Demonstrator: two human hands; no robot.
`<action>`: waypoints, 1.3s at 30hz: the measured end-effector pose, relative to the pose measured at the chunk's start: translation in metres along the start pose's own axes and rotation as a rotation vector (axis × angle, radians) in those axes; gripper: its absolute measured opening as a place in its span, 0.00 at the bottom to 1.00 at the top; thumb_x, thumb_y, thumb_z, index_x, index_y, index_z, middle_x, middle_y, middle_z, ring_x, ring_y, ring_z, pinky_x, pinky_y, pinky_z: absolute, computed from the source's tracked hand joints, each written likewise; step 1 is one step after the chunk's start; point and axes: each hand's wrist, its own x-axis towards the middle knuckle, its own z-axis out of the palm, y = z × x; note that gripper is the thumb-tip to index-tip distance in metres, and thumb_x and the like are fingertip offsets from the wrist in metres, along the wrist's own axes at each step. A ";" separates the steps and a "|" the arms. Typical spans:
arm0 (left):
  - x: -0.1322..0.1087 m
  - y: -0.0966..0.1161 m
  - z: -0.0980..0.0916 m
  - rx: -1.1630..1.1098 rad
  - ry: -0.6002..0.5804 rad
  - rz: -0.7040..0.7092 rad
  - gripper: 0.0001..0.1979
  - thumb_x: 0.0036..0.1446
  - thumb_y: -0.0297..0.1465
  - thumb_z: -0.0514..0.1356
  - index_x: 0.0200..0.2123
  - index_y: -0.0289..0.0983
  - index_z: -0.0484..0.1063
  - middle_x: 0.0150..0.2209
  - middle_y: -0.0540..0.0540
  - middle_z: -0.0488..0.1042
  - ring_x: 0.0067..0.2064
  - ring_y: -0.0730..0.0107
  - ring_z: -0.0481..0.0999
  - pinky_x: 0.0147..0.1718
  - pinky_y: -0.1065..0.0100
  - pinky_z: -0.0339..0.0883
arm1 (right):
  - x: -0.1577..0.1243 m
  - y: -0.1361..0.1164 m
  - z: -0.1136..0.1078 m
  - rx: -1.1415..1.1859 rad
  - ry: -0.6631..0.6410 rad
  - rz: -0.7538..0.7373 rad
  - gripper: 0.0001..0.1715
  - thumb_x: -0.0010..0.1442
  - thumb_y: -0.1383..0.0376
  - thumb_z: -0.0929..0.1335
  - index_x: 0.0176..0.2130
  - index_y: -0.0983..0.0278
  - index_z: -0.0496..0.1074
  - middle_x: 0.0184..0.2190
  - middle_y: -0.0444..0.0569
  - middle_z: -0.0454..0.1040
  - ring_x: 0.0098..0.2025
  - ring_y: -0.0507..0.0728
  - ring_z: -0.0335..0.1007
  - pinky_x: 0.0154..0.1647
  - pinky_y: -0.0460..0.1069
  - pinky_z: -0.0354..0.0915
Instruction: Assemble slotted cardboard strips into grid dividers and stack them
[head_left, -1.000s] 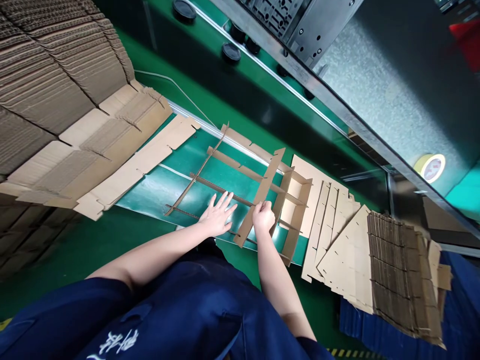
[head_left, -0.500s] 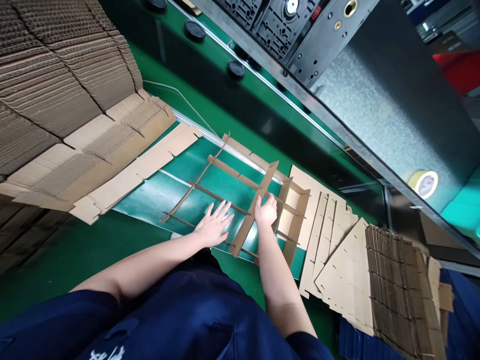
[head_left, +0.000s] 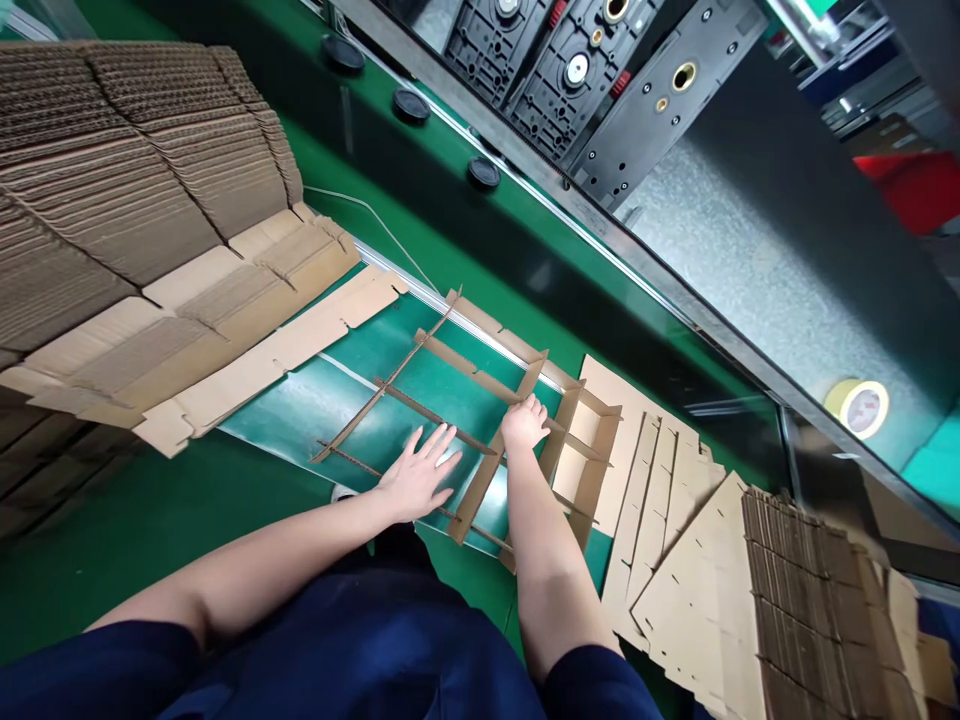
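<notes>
A lattice of slotted cardboard strips [head_left: 450,400] stands on edge on the green work surface [head_left: 315,395]. My left hand [head_left: 414,475] lies flat with its fingers spread, pressing on the near long strip of the lattice. My right hand [head_left: 523,422] rests on the top edge of a cross strip [head_left: 496,450] where it meets the long strips, fingers curled over it. The cross strip stands almost upright in the slots.
A tall stack of corrugated sheets [head_left: 112,200] rises at the left, with flat slotted blanks [head_left: 247,350] below it. More slotted strips [head_left: 675,520] and a bundled pile [head_left: 810,600] lie at the right. A tape roll [head_left: 859,407] sits on the machine [head_left: 675,180] behind.
The cross strip has gone from leaning to nearly upright, seated lower in the lattice. My right hand moved along it away from me and its fingers loosened. My left hand stayed flat.
</notes>
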 end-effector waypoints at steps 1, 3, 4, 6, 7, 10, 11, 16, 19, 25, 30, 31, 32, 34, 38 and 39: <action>-0.001 0.004 0.000 -0.009 0.012 0.027 0.30 0.61 0.47 0.49 0.62 0.41 0.59 0.69 0.38 0.44 0.69 0.50 0.39 0.63 0.43 0.36 | -0.001 0.000 0.003 -0.020 0.013 -0.012 0.31 0.64 0.65 0.51 0.64 0.69 0.53 0.62 0.66 0.57 0.65 0.67 0.44 0.54 0.70 0.52; -0.001 0.016 0.003 -0.038 0.022 0.132 0.32 0.62 0.49 0.46 0.64 0.41 0.55 0.68 0.40 0.45 0.69 0.53 0.40 0.63 0.44 0.36 | -0.004 0.001 0.007 -0.030 0.094 -0.031 0.32 0.66 0.62 0.51 0.65 0.69 0.52 0.63 0.66 0.54 0.66 0.67 0.42 0.53 0.70 0.53; -0.002 0.022 0.007 -0.053 0.018 0.198 0.33 0.62 0.50 0.45 0.65 0.41 0.52 0.68 0.41 0.46 0.69 0.54 0.40 0.64 0.44 0.37 | -0.005 0.002 0.010 -0.026 0.148 -0.042 0.32 0.66 0.60 0.50 0.66 0.68 0.51 0.64 0.66 0.53 0.66 0.67 0.42 0.53 0.70 0.53; -0.002 0.033 0.020 -0.065 -0.004 0.302 0.33 0.62 0.49 0.45 0.66 0.41 0.50 0.68 0.43 0.48 0.69 0.57 0.41 0.64 0.46 0.38 | -0.005 0.004 0.013 -0.017 0.222 -0.066 0.33 0.67 0.57 0.49 0.66 0.67 0.51 0.64 0.65 0.52 0.66 0.68 0.42 0.53 0.69 0.54; -0.003 0.038 0.028 -0.061 -0.018 0.322 0.32 0.63 0.48 0.46 0.66 0.41 0.51 0.68 0.44 0.49 0.69 0.58 0.42 0.64 0.47 0.38 | -0.004 0.005 0.014 -0.015 0.228 -0.079 0.33 0.67 0.56 0.49 0.66 0.66 0.51 0.64 0.65 0.52 0.66 0.68 0.43 0.52 0.69 0.55; -0.005 0.051 0.047 -0.039 -0.049 0.293 0.29 0.63 0.44 0.48 0.65 0.40 0.53 0.67 0.44 0.52 0.69 0.58 0.45 0.64 0.47 0.41 | 0.000 0.006 0.014 -0.016 0.169 -0.113 0.34 0.67 0.55 0.48 0.66 0.66 0.51 0.63 0.65 0.55 0.66 0.67 0.44 0.52 0.69 0.55; -0.005 0.053 0.049 -0.037 -0.051 0.286 0.30 0.63 0.44 0.48 0.65 0.39 0.54 0.67 0.44 0.52 0.68 0.57 0.45 0.63 0.46 0.42 | 0.001 0.006 0.013 -0.013 0.149 -0.117 0.34 0.67 0.54 0.49 0.66 0.66 0.51 0.63 0.65 0.56 0.66 0.67 0.44 0.53 0.70 0.54; 0.001 0.015 0.002 -0.031 0.106 0.258 0.28 0.64 0.47 0.45 0.61 0.40 0.60 0.65 0.45 0.57 0.68 0.63 0.48 0.62 0.51 0.51 | 0.003 0.014 0.007 0.101 0.213 -0.095 0.36 0.66 0.49 0.51 0.65 0.63 0.53 0.64 0.64 0.55 0.66 0.68 0.46 0.54 0.73 0.53; -0.013 -0.061 -0.050 0.039 0.354 -0.160 0.21 0.65 0.37 0.45 0.57 0.39 0.65 0.61 0.43 0.64 0.66 0.62 0.53 0.60 0.53 0.53 | -0.008 0.027 0.003 0.199 0.341 -0.188 0.34 0.65 0.51 0.53 0.64 0.64 0.56 0.63 0.63 0.57 0.65 0.68 0.48 0.55 0.72 0.55; -0.082 -0.208 -0.086 0.194 0.333 -0.844 0.26 0.58 0.34 0.55 0.59 0.33 0.59 0.59 0.32 0.64 0.62 0.46 0.59 0.57 0.43 0.52 | -0.047 0.036 -0.004 0.291 0.400 -0.394 0.29 0.63 0.54 0.57 0.55 0.68 0.67 0.59 0.64 0.62 0.61 0.68 0.57 0.55 0.65 0.60; -0.106 -0.217 -0.084 0.169 0.413 -0.818 0.30 0.53 0.35 0.59 0.59 0.36 0.57 0.54 0.34 0.65 0.56 0.48 0.64 0.52 0.51 0.60 | -0.064 0.009 -0.019 0.352 0.438 -0.571 0.23 0.64 0.57 0.59 0.53 0.66 0.67 0.57 0.62 0.64 0.60 0.66 0.59 0.56 0.65 0.61; -0.107 -0.209 -0.091 0.176 0.460 -0.794 0.30 0.53 0.36 0.59 0.59 0.37 0.57 0.54 0.34 0.65 0.56 0.47 0.64 0.51 0.50 0.61 | -0.068 0.001 -0.028 0.350 0.446 -0.602 0.23 0.64 0.58 0.59 0.53 0.66 0.67 0.58 0.62 0.64 0.60 0.66 0.59 0.56 0.65 0.61; -0.106 -0.200 -0.099 0.189 0.509 -0.742 0.30 0.53 0.36 0.60 0.58 0.38 0.58 0.53 0.34 0.65 0.55 0.47 0.65 0.50 0.50 0.61 | -0.072 -0.007 -0.038 0.346 0.456 -0.637 0.22 0.65 0.59 0.59 0.55 0.65 0.66 0.58 0.61 0.63 0.61 0.65 0.58 0.56 0.64 0.61; -0.102 -0.177 -0.120 0.220 0.581 -0.551 0.28 0.54 0.35 0.60 0.57 0.39 0.59 0.53 0.35 0.65 0.55 0.49 0.65 0.50 0.51 0.61 | -0.082 -0.024 -0.066 0.326 0.479 -0.721 0.24 0.65 0.59 0.60 0.58 0.63 0.62 0.60 0.60 0.61 0.62 0.64 0.56 0.58 0.64 0.59; -0.087 -0.121 -0.159 0.265 0.582 -0.010 0.24 0.55 0.28 0.58 0.56 0.45 0.61 0.53 0.41 0.68 0.55 0.58 0.67 0.53 0.53 0.61 | -0.103 -0.049 -0.137 0.159 0.465 -0.875 0.33 0.63 0.54 0.63 0.63 0.64 0.55 0.64 0.62 0.55 0.66 0.68 0.47 0.58 0.65 0.55; -0.082 -0.107 -0.166 0.275 0.574 0.113 0.24 0.56 0.26 0.58 0.55 0.47 0.62 0.53 0.43 0.69 0.55 0.60 0.68 0.54 0.53 0.60 | -0.106 -0.050 -0.153 0.097 0.404 -0.913 0.35 0.63 0.52 0.63 0.63 0.64 0.55 0.63 0.62 0.56 0.66 0.69 0.49 0.58 0.65 0.56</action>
